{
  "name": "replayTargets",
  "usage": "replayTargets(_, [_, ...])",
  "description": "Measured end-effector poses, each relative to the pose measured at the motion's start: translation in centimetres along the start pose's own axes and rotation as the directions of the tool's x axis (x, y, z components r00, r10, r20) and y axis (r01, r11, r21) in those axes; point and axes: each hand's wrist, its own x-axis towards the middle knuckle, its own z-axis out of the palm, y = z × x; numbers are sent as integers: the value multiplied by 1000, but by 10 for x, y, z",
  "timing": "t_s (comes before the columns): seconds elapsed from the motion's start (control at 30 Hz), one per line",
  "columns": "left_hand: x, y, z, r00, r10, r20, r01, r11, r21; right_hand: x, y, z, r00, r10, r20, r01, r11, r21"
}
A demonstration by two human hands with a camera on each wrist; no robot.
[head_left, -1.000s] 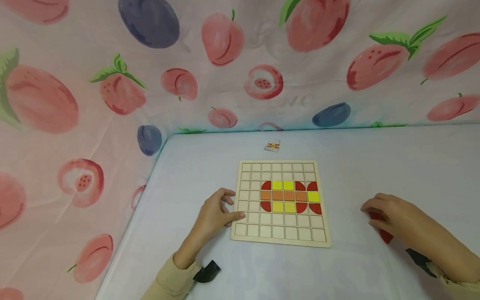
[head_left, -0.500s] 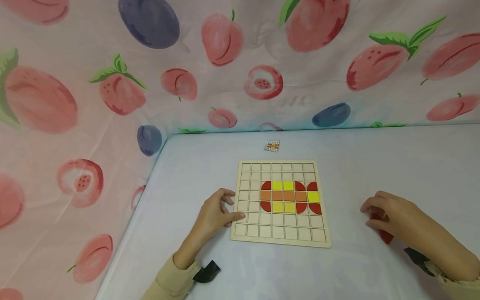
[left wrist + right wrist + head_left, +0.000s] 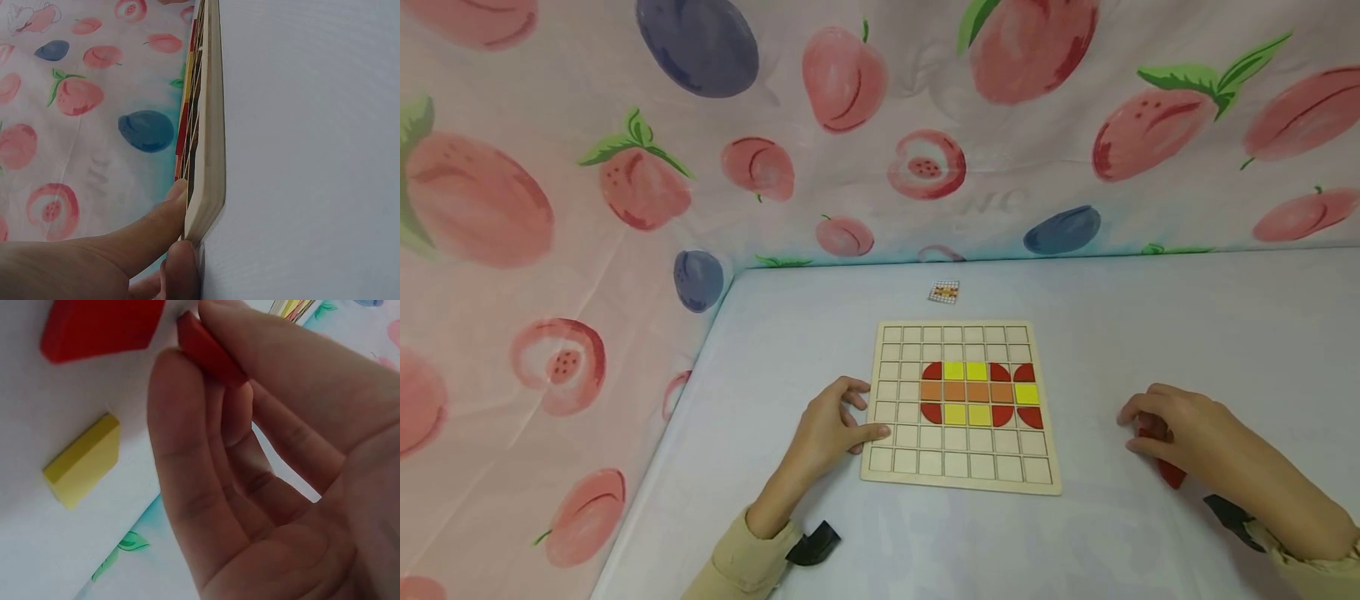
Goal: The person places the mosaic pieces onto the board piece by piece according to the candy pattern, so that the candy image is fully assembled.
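Observation:
In the head view a square wooden grid board lies flat on the table, with red quarter-round, yellow and orange tiles set in its middle and right cells. My left hand grips the board's left edge, thumb on top; the left wrist view shows the thumb against that edge. Off to the right, my right hand pinches a small red tile between thumb and fingers. Close by it, a larger-looking red piece and a yellow tile appear in the right wrist view.
A small pattern card lies behind the board. White cloth covers the table, and a fruit-print curtain stands along the back and left. Black wrist straps show at the sleeves.
My right hand has shifted very slightly to the left, its fingers near the red pieces. The left hand and the board stay where they were.

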Motion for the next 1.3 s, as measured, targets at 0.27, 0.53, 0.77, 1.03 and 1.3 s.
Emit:
replayTargets(0.27, [0, 0, 0, 1000, -1, -1, 1, 1000, -2, 3, -2, -1, 998, 44, 46, -45, 999, 17])
replayTargets(0.53, [0, -1, 1, 1000, -2, -9, 2, 1000, 8, 6, -9, -1, 999, 22, 36, -23, 999, 40])
replayTargets(0.77, [0, -1, 1, 1000, 2, -9, -2, 1000, 10, 12, -18, -1, 998, -48, -32, 49, 998, 34])
replayTargets(1.03, [0, 0, 1, 1000, 0, -5, 0, 1000, 4, 21, -31, -4, 990, -121, -75, 123, 992, 22])
replayTargets(1.3, [0, 0, 1, 1000, -2, -5, 2, 1000, -1, 30, -50, -8, 993, -110, -35, 110, 994, -8])
